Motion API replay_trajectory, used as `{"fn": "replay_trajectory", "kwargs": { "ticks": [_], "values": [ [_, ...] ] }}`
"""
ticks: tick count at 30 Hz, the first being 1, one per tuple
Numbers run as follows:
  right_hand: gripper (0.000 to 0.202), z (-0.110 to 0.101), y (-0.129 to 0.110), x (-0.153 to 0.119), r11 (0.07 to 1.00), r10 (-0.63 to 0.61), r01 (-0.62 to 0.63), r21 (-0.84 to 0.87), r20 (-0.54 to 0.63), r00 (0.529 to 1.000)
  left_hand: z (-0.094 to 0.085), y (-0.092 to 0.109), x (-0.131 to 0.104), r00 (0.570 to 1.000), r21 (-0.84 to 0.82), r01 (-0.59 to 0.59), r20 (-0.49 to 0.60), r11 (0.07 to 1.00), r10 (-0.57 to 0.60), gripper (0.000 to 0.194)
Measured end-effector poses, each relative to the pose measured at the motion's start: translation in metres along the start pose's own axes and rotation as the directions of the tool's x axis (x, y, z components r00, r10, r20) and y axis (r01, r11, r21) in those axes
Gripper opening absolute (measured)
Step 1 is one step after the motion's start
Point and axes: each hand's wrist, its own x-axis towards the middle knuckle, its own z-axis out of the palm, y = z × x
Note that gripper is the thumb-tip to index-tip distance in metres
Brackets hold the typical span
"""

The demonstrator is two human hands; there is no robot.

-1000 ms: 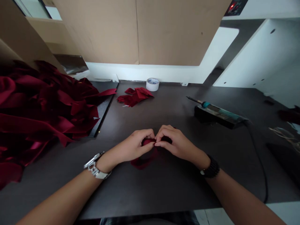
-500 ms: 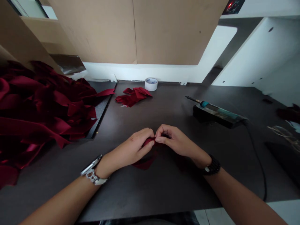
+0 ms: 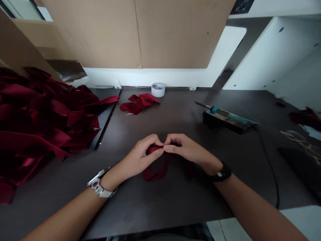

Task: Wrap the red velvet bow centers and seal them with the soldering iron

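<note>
Both hands meet over the dark desk, fingertips touching. My left hand (image 3: 141,154) pinches a dark red ribbon (image 3: 156,172) between thumb and index finger. My right hand (image 3: 187,149) pinches the same ribbon from the other side. Part of the ribbon shows inside the left hand's curl, and a loop hangs below the fingers. The exact spot where the fingertips grip is too small to make out. Beyond the hands lies a small bunch of red ribbon pieces (image 3: 140,103), beside a white tape roll (image 3: 158,90).
A large heap of dark red ribbon (image 3: 57,113) covers the left side, partly on a black board (image 3: 106,115). At the right, a soldering iron (image 3: 215,110) rests on a black block (image 3: 213,121), its cable running toward the front edge. Eyeglasses (image 3: 301,140) lie farther right.
The view has shifted slightly right. The hands remain together, with the left fingers arched more and the ribbon loop below them showing more clearly.
</note>
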Motion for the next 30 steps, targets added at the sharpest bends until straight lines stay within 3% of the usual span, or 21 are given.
{"fn": "replay_trajectory", "kwargs": {
  "ticks": [4,11,20,26,30],
  "values": [
    [0.028,0.004,0.0,0.0,0.991,-0.018,0.028,0.13,-0.076,0.997,0.005,-0.002,0.002,0.978,-0.341,0.181,-0.041,0.922,-0.207,0.019],
    [0.029,0.006,0.001,-0.001,0.986,0.003,0.01,0.165,-0.08,0.997,0.01,0.002,0.002,0.948,-0.504,0.197,-0.121,0.841,-0.295,0.018],
    [0.029,0.006,-0.001,-0.001,0.996,-0.008,0.012,0.088,-0.043,0.999,0.011,0.003,0.004,0.929,-0.564,0.239,-0.105,0.791,-0.355,0.017],
    [0.031,0.009,0.0,0.001,0.997,-0.041,0.046,0.059,-0.09,0.995,0.011,0.007,0.004,0.91,-0.569,0.256,-0.132,0.781,-0.394,0.019],
    [0.027,0.003,-0.012,-0.004,0.993,-0.076,0.058,-0.107,-0.166,0.983,0.01,0.008,0.003,0.905,-0.573,0.244,-0.155,0.783,-0.396,0.018]
  ]
}}
